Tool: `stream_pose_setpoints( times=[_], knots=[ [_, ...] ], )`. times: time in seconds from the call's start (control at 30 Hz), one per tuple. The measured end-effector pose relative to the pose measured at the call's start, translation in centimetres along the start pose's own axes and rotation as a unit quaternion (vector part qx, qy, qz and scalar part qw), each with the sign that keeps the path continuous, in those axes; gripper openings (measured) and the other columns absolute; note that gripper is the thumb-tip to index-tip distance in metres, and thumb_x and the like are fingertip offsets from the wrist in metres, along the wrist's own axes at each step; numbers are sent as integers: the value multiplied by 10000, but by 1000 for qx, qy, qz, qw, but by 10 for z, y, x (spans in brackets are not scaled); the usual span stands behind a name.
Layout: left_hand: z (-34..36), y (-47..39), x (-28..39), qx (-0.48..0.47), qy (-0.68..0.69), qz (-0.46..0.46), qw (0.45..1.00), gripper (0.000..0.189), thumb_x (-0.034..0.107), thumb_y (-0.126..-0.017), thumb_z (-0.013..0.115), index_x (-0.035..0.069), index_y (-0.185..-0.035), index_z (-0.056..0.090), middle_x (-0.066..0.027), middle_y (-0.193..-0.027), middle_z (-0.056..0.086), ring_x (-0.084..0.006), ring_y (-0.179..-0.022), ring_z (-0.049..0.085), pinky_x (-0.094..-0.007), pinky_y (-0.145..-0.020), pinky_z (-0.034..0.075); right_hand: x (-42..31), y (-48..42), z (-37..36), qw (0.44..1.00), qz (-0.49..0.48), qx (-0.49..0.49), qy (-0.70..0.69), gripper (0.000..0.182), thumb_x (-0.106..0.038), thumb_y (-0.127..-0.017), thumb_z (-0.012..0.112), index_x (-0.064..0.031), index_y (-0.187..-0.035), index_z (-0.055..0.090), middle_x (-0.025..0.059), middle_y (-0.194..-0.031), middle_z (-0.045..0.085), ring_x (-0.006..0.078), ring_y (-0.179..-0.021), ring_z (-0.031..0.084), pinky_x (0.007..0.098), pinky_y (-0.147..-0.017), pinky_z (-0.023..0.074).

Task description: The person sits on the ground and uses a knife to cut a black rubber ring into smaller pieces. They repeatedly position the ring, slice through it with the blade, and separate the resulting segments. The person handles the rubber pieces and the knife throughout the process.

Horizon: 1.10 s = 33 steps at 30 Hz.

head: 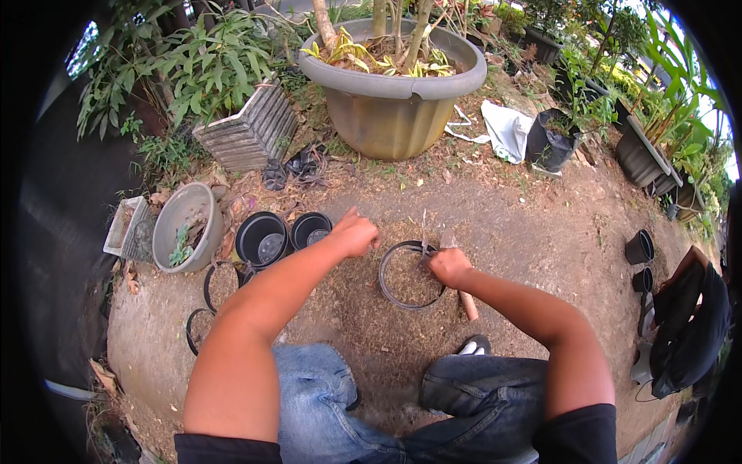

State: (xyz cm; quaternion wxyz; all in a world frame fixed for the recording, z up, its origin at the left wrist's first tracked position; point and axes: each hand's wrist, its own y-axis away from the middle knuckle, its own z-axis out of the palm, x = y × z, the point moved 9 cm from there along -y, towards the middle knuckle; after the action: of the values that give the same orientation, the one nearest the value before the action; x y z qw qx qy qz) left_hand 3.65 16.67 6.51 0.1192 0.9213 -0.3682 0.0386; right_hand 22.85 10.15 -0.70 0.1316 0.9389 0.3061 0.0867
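My right hand (450,267) is closed at the right side of a round container with a thin dark rim (388,294), and a thin dry stem (424,223) rises beside its fingers. Brown dry bits show inside the rim. Under and beside this hand lies a tool with a flat blade and a wooden handle (469,306). My left hand (357,233) is held to the left of the round container, fingers curled; whether it holds anything small is not plain. Left of it stand two empty black plastic pots (262,239) (311,229).
A large planter (391,116) stands ahead. Left are a round grey pot (189,227), a ribbed square planter (249,130) and dark-rimmed round containers (208,290). Small black pots (639,247) stand at right, near another person in dark clothing (690,325).
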Motion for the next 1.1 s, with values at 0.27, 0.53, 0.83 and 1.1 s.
stream_pose_setpoints(
  times=[0.27, 0.53, 0.83, 1.1],
  knots=[
    [10, 2, 31, -9, -86, 126, 988, 41, 250, -799, 739, 238, -838, 733, -34, -756, 709, -243, -901, 692, -476, -989, 417, 48, 36, -53, 990, 101, 72, -66, 185, -271, -933, 657, -152, -1026, 763, 141, -954, 773, 349, -932, 757, 472, -771, 600],
    [-2, -33, 53, 5, -27, 215, 976, 229, 403, -849, 743, 176, -872, 724, -26, -882, 725, -234, -1030, 643, -485, -1004, 402, 87, 39, -18, 988, 147, 9, -52, 278, -407, -949, 659, -150, -927, 763, 121, -945, 771, 343, -911, 746, 491, -776, 594],
    [8, -3, 78, 69, -92, 349, 930, 598, 629, -891, 678, 165, -1266, 715, -58, -1413, 624, -243, -1362, 517, -539, -1198, 266, 29, 29, -53, 993, -21, 110, -37, 301, -407, -974, 626, -147, -1016, 771, 82, -1037, 722, 309, -993, 713, 461, -795, 605],
    [41, 35, 92, -26, -105, 424, 899, 670, 673, -905, 635, 163, -1335, 695, -71, -1464, 627, -269, -1409, 533, -615, -1281, 158, -60, 37, -29, 980, -174, 21, -94, 378, -249, -893, 643, -161, -1251, 724, 96, -1162, 718, 301, -1156, 671, 465, -882, 598]
  ],
)
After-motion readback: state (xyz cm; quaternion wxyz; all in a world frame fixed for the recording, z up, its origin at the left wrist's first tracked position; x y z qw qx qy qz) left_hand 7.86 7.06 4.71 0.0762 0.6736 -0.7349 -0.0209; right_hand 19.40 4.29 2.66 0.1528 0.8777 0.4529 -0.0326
